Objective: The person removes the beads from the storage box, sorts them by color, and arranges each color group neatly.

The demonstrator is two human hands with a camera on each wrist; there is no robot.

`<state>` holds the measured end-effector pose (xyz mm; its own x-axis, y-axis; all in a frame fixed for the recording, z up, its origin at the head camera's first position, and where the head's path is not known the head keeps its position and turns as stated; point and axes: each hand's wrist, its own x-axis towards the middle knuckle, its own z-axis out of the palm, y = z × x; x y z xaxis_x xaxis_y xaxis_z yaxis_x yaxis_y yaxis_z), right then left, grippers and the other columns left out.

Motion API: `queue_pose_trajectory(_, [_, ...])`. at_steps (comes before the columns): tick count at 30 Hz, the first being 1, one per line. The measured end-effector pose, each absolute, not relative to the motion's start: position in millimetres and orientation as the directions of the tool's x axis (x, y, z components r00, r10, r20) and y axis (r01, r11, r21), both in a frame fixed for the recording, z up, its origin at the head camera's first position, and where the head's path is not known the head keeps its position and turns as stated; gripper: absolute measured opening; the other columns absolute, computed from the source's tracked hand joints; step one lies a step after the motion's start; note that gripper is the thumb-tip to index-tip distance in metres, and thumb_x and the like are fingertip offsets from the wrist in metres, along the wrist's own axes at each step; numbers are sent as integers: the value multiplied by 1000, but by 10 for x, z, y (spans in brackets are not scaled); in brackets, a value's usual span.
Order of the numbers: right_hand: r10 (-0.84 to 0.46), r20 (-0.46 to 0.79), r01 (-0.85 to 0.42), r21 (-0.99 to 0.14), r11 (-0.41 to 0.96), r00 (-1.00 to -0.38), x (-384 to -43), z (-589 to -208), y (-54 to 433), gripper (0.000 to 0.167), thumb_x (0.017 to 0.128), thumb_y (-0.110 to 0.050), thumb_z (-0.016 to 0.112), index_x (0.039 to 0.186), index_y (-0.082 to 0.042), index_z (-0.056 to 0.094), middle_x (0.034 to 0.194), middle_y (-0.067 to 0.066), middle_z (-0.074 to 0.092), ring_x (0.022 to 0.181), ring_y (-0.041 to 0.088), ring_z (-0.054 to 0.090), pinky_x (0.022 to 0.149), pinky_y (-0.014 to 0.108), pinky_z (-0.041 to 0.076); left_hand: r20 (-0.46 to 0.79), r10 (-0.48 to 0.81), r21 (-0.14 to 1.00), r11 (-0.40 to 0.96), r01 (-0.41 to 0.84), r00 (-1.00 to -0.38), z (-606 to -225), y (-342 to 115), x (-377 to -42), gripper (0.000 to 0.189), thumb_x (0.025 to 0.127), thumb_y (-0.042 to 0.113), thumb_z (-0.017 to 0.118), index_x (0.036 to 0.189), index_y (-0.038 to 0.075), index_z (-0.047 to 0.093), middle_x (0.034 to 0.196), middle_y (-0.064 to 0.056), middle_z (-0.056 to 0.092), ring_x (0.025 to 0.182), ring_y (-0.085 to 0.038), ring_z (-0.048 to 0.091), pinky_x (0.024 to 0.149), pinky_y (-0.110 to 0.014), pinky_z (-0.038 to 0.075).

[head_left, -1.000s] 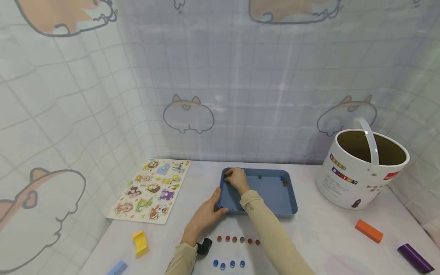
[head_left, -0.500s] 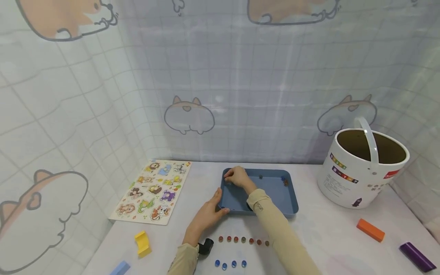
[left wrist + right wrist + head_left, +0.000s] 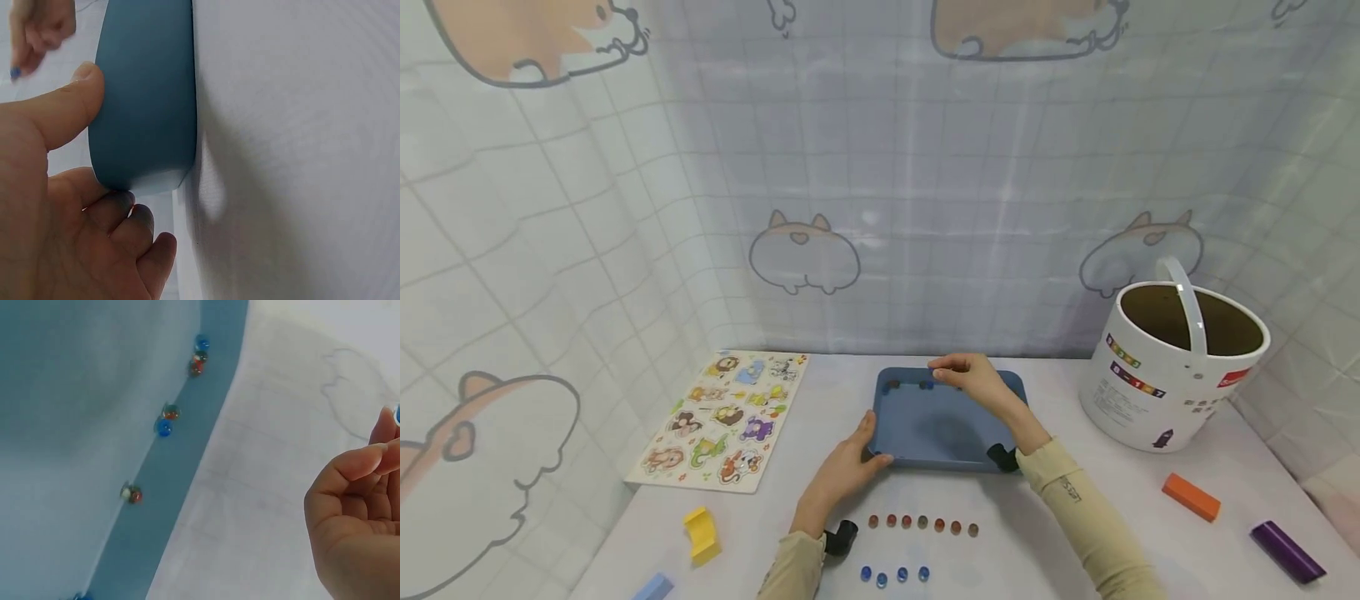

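Observation:
My left hand (image 3: 842,471) grips the blue tray (image 3: 936,429) at its front left corner. In the left wrist view the thumb lies on the tray's wall (image 3: 147,94) and the other fingers bend at its corner. Over the tray's back edge, my right hand (image 3: 981,385) pinches a blue marble (image 3: 397,415) between thumb and fingertips. Several marbles rest along the tray's inner edge in the right wrist view, among them a blue marble (image 3: 164,428) and a red marble (image 3: 136,497).
In front of the tray lie a row of reddish and greenish marbles (image 3: 907,522) and a row of blue marbles (image 3: 902,574). An animal puzzle board (image 3: 722,421) and yellow block (image 3: 702,536) are left; a white bucket (image 3: 1123,400), orange block (image 3: 1192,497) and purple block (image 3: 1288,552) right.
My right hand has lifted from the tray's back left corner and moved right, a blue marble now showing at its fingertips. My left hand stays on the tray.

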<state>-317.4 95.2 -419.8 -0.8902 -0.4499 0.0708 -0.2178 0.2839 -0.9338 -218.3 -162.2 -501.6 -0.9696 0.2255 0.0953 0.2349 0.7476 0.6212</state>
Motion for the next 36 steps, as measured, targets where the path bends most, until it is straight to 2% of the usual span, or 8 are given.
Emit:
queue_pose_trajectory(2, [-447,71,-217,-934,285,-892,-3046,-4202,1078,33,94,-31,63,121,-13,68,119,11,67,108,24,62,86,37,52,106,229,614,751,244,-968,-5017,-1627,-2183,84,94,41,60,153,-1,17,159,-23,21,145,-40,27,117,-53,28])
queue_pose_trajectory(4, [-460,68,-215,-937,276,-886,-2912,-4238,1196,34,94,-29,63,121,-10,68,123,13,66,106,22,63,91,42,52,111,236,609,751,253,-965,-5022,-1632,-2186,85,94,42,60,153,-2,17,158,-24,21,145,-40,27,117,-53,28])
queue_pose_trajectory(8, [-502,50,-207,-943,262,-864,-2637,-4405,1425,37,94,-28,63,120,-1,66,119,11,69,102,11,64,92,44,53,95,234,621,746,241,-968,-5030,-1628,-2183,85,94,41,60,153,-1,16,159,-21,18,146,-38,25,119,-52,26])
queue_pose_trajectory(14, [-567,-47,-131,-954,269,-822,-2244,-4731,1688,40,94,-25,64,116,8,64,110,9,70,94,7,64,83,31,56,91,241,624,742,244,-966,-5031,-1617,-2175,85,94,42,59,153,-1,15,160,-22,18,147,-38,24,119,-50,26])
queue_pose_trajectory(20, [-586,-101,-102,-948,303,-804,-2009,-4932,1819,31,92,-20,66,109,5,69,102,7,72,83,5,63,69,22,52,97,234,632,736,241,-967,-5012,-1629,-2175,85,94,42,60,153,-2,17,159,-22,19,146,-38,24,119,-51,26])
queue_pose_trajectory(26, [-598,-97,-105,-950,294,-796,-1905,-5016,1787,28,90,-17,67,105,6,70,98,6,73,76,3,60,64,19,50,98,231,628,740,241,-968,-4998,-1644,-2187,84,94,40,60,153,-2,17,159,-22,19,146,-38,25,119,-51,26])
queue_pose_trajectory(31, [-583,-76,-133,-942,308,-809,-1740,-5007,1617,21,90,-14,68,101,2,72,91,9,72,67,1,56,57,17,47,99,239,624,741,247,-966,-4998,-1644,-2197,84,94,39,60,153,-2,17,159,-22,19,147,-37,24,120,-50,25])
queue_pose_trajectory(36, [-583,-67,-142,-942,305,-809,-1489,-5019,1353,12,86,-13,71,94,-4,75,82,6,71,61,-1,53,52,15,44,90,239,626,742,242,-967,-4989,-1641,-2195,84,94,40,60,153,-1,16,160,-21,18,147,-37,24,120,-49,24])
